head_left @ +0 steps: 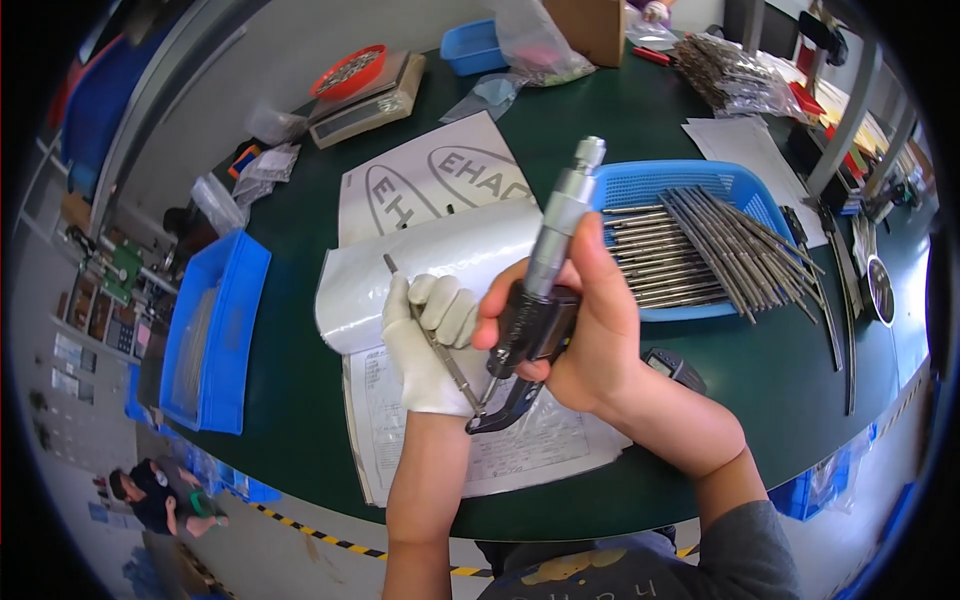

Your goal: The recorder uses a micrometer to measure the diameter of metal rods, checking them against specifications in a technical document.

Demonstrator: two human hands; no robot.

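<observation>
In my right hand [595, 340] is a micrometer [545, 260] with a silver barrel and a dark frame, tilted with its barrel pointing up and away. My left hand [430, 320], in a white glove, has its fingers closed round a thin metal rod [437, 345]. The rod's near end lies at the jaws of the micrometer, close to my left wrist. Whether the jaws touch it I cannot tell. Below both hands lie printed sheets [375, 430] and a clear plastic sleeve [350, 290] folded over.
A blue basket [740, 175] of metal rods [740, 250] stands at the right, some rods jutting over its rim. A long blue bin [255, 270] is at the left. Toward the back are a scale [400, 95] bearing a red tray [325, 85], and a small blue basket [460, 45].
</observation>
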